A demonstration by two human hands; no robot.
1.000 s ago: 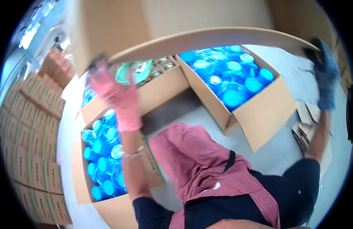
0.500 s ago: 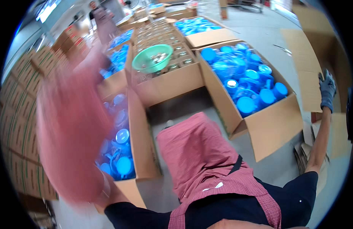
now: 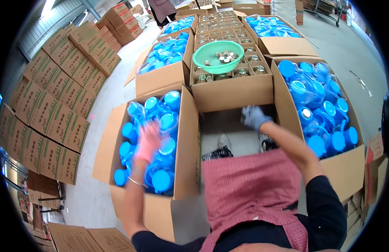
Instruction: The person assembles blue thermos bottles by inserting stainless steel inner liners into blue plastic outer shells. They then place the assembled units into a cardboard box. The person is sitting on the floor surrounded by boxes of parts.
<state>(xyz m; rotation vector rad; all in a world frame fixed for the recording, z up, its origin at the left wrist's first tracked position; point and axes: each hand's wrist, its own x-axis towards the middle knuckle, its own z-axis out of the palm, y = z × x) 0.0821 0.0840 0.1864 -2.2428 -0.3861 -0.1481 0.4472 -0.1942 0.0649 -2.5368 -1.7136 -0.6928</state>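
A packing floor in a warehouse or small factory.

Open cardboard boxes [image 3: 228, 90] stand on a bare concrete floor [image 3: 350, 46], crowded around a green bowl [image 3: 218, 56] of small metal caps. Left and right of the bowl the boxes are heaped with blue-lidded plastic jars [image 3: 159, 126]; under the bowl they hold rows of small jars in dividers. Far left of the bowl, sealed printed cartons [image 3: 56, 105] are stacked in long walls. Beyond the bowl another person [image 3: 161, 8] stands among more boxes.

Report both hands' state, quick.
Left hand: blurred, over the blue lids in the box; grip cannot be told.
Right hand: gloved, holding nothing visible.
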